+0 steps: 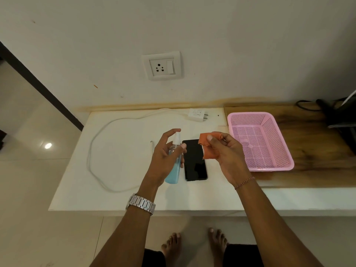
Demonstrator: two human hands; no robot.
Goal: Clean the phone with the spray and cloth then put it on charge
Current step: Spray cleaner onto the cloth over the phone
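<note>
A black phone lies flat on the white table, screen up. My left hand grips a clear spray bottle of blue liquid, held just left of the phone, with the forefinger raised over its white nozzle. My right hand holds a folded orange cloth above the phone's top right corner. A white charger plug rests at the table's back edge, and its white cable loops across the left side of the table. The cable's loose end lies near the bottle.
A white wall socket with a switch sits on the wall above the table. A pink plastic basket stands right of the phone on a wooden counter. Dark cables and a black object fill the far right corner. My bare feet show below.
</note>
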